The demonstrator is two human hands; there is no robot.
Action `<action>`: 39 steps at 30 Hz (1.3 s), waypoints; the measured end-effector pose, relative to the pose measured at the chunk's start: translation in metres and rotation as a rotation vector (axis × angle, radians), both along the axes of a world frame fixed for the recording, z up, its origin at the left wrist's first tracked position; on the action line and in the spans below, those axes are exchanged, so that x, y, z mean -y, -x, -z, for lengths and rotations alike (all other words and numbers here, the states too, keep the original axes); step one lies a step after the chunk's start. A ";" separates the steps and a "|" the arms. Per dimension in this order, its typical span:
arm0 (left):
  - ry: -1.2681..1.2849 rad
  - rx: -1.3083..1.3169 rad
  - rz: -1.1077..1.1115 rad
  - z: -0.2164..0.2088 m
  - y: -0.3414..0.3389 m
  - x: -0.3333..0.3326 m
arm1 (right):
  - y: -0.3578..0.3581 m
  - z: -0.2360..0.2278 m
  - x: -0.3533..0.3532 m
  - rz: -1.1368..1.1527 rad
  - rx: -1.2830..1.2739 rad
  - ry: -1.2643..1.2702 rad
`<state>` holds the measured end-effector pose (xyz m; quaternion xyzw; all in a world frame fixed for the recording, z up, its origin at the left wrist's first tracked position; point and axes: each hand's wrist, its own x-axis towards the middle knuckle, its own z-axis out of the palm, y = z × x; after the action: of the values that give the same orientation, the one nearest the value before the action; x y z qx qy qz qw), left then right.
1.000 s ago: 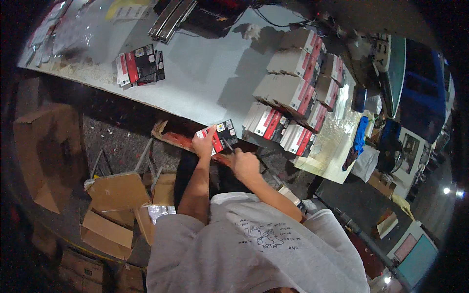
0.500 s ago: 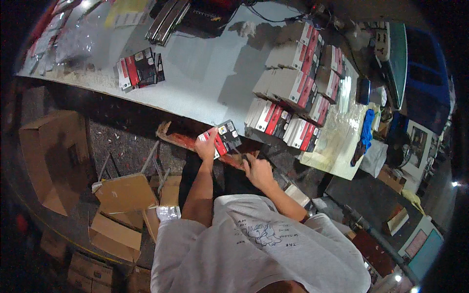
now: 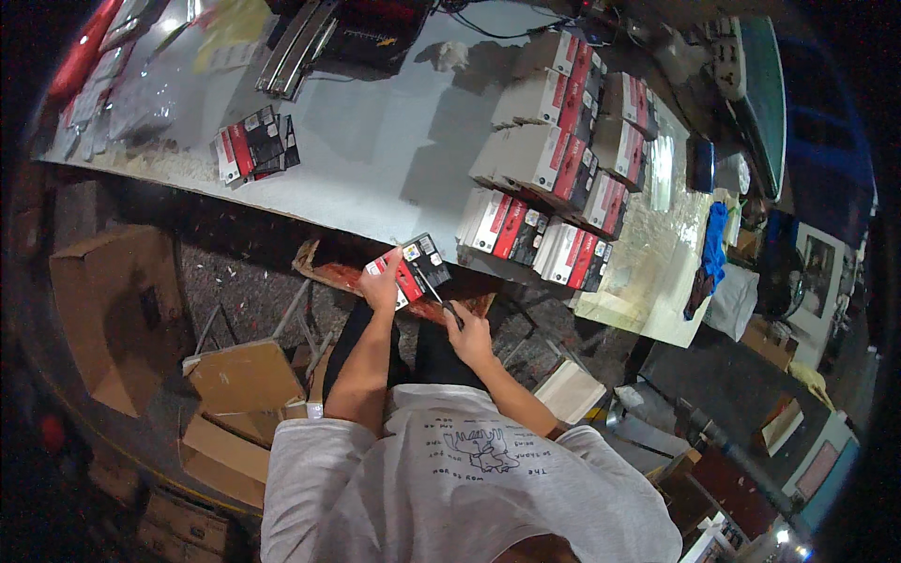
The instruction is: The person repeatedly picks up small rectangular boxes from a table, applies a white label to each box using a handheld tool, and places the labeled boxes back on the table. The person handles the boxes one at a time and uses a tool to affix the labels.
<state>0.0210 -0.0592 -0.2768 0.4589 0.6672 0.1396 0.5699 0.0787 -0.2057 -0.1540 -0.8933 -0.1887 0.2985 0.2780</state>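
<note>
Just off the table's front edge, my left hand [image 3: 381, 289] grips a flat printed card [image 3: 429, 255] in red, black and white by its left side, the thumb lying on top. My right hand [image 3: 472, 340] is closed around the dark handle of what look like scissors [image 3: 432, 288]. Their slim metal blades point up and left, over the card's lower right part; whether they cut into it I cannot tell. A few similar cards [image 3: 251, 145] lie overlapped on the table at the left.
Several stacks of printed cards [image 3: 511, 230] stand at the right of the white table [image 3: 347, 141]. A metal bar-shaped device [image 3: 298, 47] is at the back. Open cardboard boxes [image 3: 117, 319] sit on the floor to the left. A wooden ledge [image 3: 328, 272] runs beneath the table edge.
Both hands have shifted slightly left with the card. The scissors' blades now show over the card, and my right hand has come nearer to it. The whole view has shifted a little.
</note>
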 end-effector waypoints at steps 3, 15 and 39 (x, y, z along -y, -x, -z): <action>0.007 0.029 -0.045 -0.005 -0.003 0.002 | -0.010 -0.003 -0.025 -0.131 -0.017 0.233; 0.089 -0.023 -0.021 0.018 -0.002 0.006 | -0.023 -0.057 -0.019 -0.285 0.034 0.409; 0.077 1.025 0.632 -0.315 0.065 0.047 | -0.011 -0.238 0.003 -0.205 -0.824 -0.633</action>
<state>-0.0443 -0.1066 0.0386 0.4881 0.1433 0.1425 0.8491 0.0900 -0.2089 0.0841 -0.5511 -0.2309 0.5790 0.5548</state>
